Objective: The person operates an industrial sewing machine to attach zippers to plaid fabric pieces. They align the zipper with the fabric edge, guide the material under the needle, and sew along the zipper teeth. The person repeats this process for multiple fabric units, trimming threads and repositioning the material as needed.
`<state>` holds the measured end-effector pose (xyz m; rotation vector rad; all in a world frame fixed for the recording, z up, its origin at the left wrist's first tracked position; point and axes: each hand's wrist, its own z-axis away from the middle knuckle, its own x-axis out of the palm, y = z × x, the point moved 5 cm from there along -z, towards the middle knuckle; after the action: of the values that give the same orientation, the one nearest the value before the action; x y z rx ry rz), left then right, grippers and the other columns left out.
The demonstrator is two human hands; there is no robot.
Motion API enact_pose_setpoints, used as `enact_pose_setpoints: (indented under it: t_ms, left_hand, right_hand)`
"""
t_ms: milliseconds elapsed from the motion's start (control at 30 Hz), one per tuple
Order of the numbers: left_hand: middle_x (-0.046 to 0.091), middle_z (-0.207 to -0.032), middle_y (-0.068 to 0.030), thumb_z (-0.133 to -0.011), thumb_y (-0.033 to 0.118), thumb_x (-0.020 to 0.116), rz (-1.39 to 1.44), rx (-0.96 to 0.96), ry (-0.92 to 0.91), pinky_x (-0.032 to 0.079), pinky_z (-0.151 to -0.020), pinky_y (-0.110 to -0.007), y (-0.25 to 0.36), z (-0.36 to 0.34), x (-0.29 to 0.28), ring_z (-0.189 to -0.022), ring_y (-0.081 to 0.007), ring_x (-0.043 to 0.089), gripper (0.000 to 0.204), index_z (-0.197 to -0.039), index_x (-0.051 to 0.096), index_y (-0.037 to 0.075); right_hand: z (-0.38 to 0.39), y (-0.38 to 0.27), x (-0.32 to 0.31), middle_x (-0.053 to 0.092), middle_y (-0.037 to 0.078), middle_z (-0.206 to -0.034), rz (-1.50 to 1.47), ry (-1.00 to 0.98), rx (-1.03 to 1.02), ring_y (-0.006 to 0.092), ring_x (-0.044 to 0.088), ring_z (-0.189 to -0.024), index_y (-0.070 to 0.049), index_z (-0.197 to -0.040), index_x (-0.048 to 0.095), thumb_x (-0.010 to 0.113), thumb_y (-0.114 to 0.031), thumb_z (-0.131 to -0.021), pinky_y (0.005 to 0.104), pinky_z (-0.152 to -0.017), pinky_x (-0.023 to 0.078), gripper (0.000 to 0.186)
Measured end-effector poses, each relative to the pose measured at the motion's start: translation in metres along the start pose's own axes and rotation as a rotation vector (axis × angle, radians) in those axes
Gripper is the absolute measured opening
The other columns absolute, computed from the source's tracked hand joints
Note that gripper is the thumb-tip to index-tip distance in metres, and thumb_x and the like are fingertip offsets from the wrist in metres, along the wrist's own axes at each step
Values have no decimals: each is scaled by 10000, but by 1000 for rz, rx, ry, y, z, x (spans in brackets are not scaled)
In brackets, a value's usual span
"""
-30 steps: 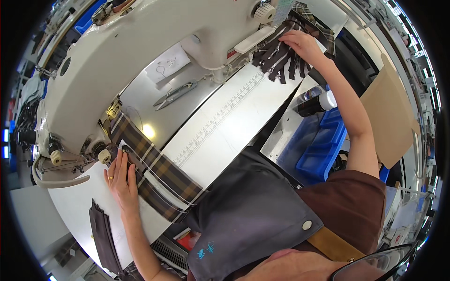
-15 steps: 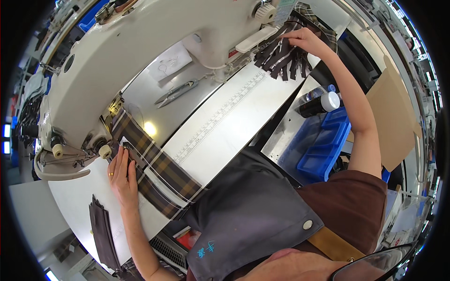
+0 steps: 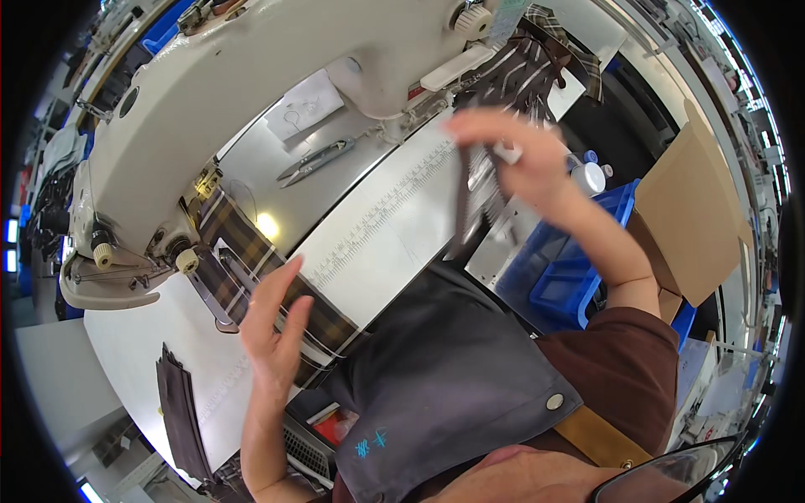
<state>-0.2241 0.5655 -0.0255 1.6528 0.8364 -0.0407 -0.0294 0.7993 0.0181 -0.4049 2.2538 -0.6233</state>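
Note:
My left hand is lifted at the near part of a brown plaid fabric piece, its fingers apart and holding nothing. The fabric lies under the needle end of a cream sewing machine. My right hand, blurred by motion, grips several dark zippers with pale metal pulls, which dangle over the white ruler-marked table. A pile of similar zippers lies at the machine's far right, on more plaid cloth.
Grey thread snips rest on the machine bed. A stack of dark strips lies at the left. At the right are a blue bin, an open cardboard box and a white-capped bottle.
My right hand has moved from the pile down toward me, carrying zippers. My left hand has come off the machine's needle area, moving right and nearer me, with fingers now spread.

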Motion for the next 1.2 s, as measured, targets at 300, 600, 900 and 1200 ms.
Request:
enact_pose_setpoints:
  t_ms: [300,600,900,1200]
  left_hand:
    - [678,-830,-86,-931,112,551,851,-740,-347,497,-739,-243,2,39,25,-791,-131,641,209,-988,656,-59]
    - [634,-1116,-123,-868,117,658,553,-613,-421,423,-940,-278,-2,107,17,-1030,-158,595,340,-1147,590,-65]
    - [654,-1038,-182,-961,111,493,1104,-682,-106,497,-911,-350,2,92,4,-998,-234,638,258,-1168,538,-37]
    - [654,-1049,-153,-928,113,549,828,-745,-212,526,-844,-341,-26,46,-48,-924,-201,653,220,-1076,613,-36]
  right_hand:
    - [1,-64,138,627,168,-1135,79,-151,-465,267,667,-857,10,-1078,627,630,-36,-668,307,-694,558,412]
    - [-36,-55,154,665,154,-1066,32,-112,-417,279,677,-869,-11,-1083,639,679,63,-659,299,-715,561,433]
    - [-31,-102,200,616,173,-1159,-200,-335,-518,269,673,-869,20,-1100,610,667,-15,-666,293,-687,566,439]
    - [-83,-62,236,650,93,-1080,-190,-257,-507,247,660,-860,-60,-1057,619,646,39,-696,295,-699,553,375]
